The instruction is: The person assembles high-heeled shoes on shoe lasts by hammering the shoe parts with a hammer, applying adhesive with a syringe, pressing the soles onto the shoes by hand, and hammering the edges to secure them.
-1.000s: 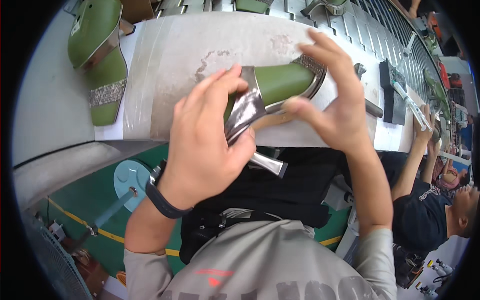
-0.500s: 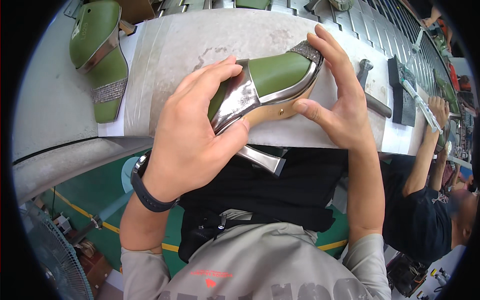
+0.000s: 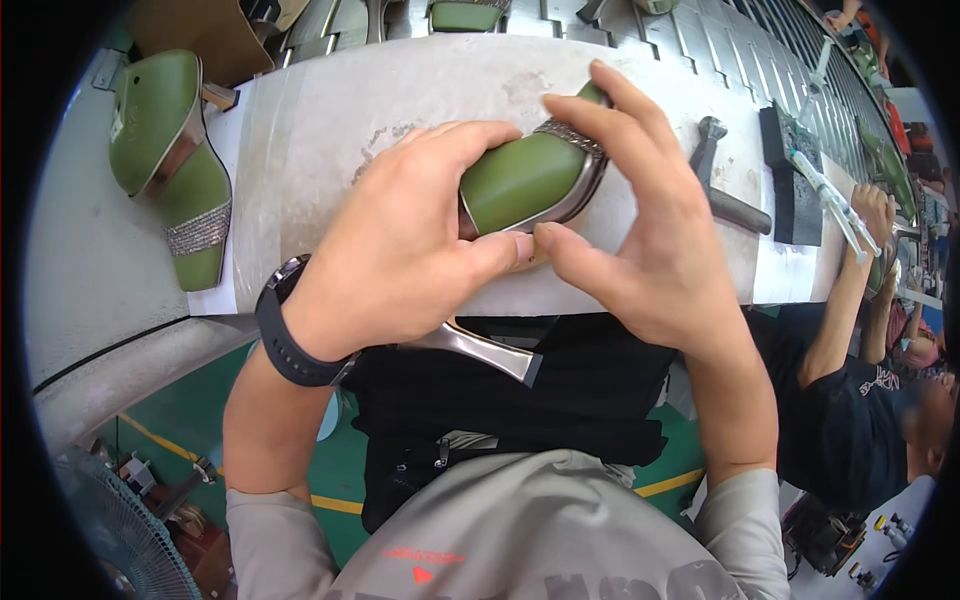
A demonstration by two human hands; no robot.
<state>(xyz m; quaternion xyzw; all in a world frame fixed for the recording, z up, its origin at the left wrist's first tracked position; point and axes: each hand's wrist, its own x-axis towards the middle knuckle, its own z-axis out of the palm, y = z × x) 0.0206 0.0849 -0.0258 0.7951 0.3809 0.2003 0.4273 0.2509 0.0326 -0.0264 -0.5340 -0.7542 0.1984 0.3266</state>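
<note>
I hold a green high-heeled shoe [image 3: 520,180] with a silver rim and a glittery toe strap over the grey worktable [image 3: 330,130]. My left hand [image 3: 400,250] wraps its rear part, with the silver heel [image 3: 485,350] sticking out below toward my body. My right hand [image 3: 650,230] grips the toe end, fingers over the strap and thumb under the sole. A matching green shoe [image 3: 170,160] lies on its side at the table's left.
A hammer [image 3: 720,185] and a black block [image 3: 790,180] lie on the table to the right. Another person sits at the right with an arm [image 3: 850,270] raised to the table. A fan [image 3: 110,530] stands at the lower left. More green shoes sit on the conveyor at the top.
The shoe has turned in my hands: the toe end has swung up and away, and my left hand has slid further around its rear. The heel now points more toward my body.
</note>
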